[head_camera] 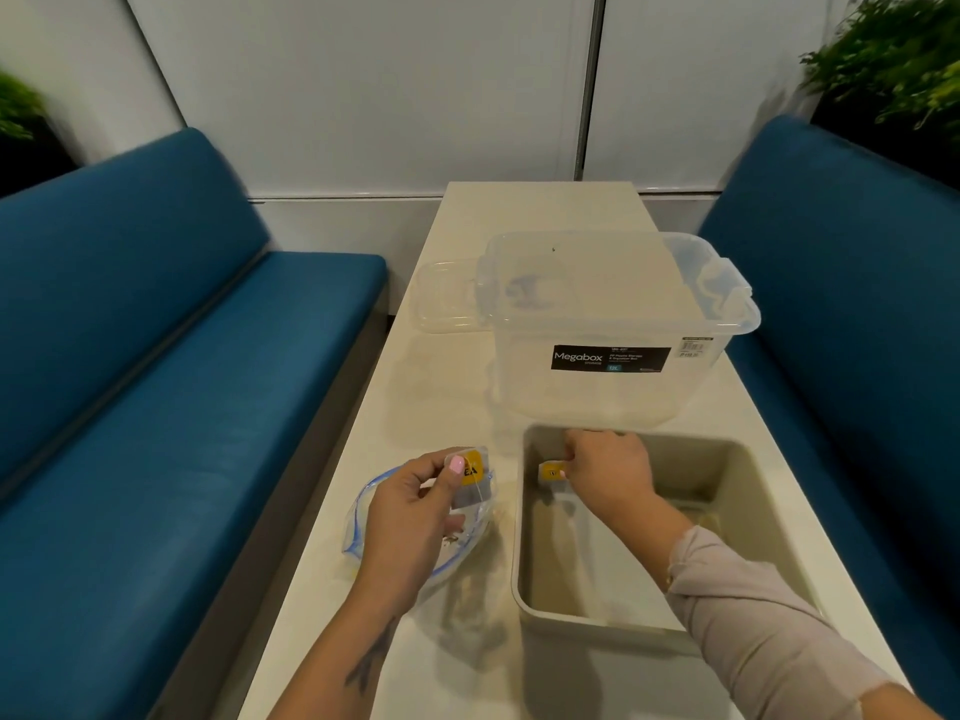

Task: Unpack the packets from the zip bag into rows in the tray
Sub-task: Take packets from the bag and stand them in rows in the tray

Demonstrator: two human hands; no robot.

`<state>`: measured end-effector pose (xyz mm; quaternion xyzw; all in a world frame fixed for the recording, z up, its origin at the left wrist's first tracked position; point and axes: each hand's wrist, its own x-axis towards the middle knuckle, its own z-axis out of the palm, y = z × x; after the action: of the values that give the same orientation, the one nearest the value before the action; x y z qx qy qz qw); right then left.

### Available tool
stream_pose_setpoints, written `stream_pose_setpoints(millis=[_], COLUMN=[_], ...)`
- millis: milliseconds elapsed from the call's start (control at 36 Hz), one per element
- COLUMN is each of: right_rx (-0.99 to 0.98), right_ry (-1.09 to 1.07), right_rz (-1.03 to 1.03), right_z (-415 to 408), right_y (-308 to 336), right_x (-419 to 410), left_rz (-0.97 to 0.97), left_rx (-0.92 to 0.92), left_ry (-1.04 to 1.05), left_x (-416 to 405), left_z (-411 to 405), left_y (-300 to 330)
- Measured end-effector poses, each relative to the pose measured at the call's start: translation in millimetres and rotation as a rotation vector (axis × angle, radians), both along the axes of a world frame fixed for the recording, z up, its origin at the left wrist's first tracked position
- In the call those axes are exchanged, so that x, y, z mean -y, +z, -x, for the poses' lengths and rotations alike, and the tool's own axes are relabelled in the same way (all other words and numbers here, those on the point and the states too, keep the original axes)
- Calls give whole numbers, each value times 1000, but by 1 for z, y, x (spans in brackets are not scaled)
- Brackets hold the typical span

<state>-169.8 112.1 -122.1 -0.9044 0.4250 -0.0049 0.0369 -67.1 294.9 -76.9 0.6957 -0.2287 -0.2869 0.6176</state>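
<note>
1. The left hand (410, 504) is raised above the zip bag (363, 517), fingers curled, with the thumb pressing a packet (470, 483) against the fingertips; the packet's yellow label faces up and its grey lower part hangs toward the bag.
2. The zip bag lies on the white table (452, 387) just left of the tray, its blue-edged mouth open beneath the left hand; what it contains is too unclear to tell.
3. The right hand (608, 472) reaches into the beige tray (737, 517), fingers bent, pinching a second packet (553, 471) by its yellow label at the tray's far left corner.
4. Whether that second packet touches the tray floor cannot be told.
5. The right forearm, in a pale sleeve (753, 615), crosses the tray's near rim.
6. A clear storage box (613, 324) with a black label stands beyond the tray, and its lid (447, 298) lies flat to the box's left.
7. Blue benches (156, 356) flank the table.
</note>
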Motion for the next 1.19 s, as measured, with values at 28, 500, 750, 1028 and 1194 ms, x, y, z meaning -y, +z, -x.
stream_pose_setpoints(millis=[28,500,750,1028,1194], right_rx=[11,508,424,131,107], right_ry=[-3,184,11,-49,-102], right_rz=[-12,-428,-345,-294,-312], right_z=[0,15,30,16,7], right_y=[1,95,81,27,8], right_x=[1,-29,-11,3,4], left_rz=[-2,84,-178,-515,-573], left_rx=[11,112,564,856,849], left_ry=[-2,-92,-173,-244,-270], left_x=[1,38,38,25,23], left_z=[-1,7,9,15,18], left_y=[-1,11,0,-8,-11])
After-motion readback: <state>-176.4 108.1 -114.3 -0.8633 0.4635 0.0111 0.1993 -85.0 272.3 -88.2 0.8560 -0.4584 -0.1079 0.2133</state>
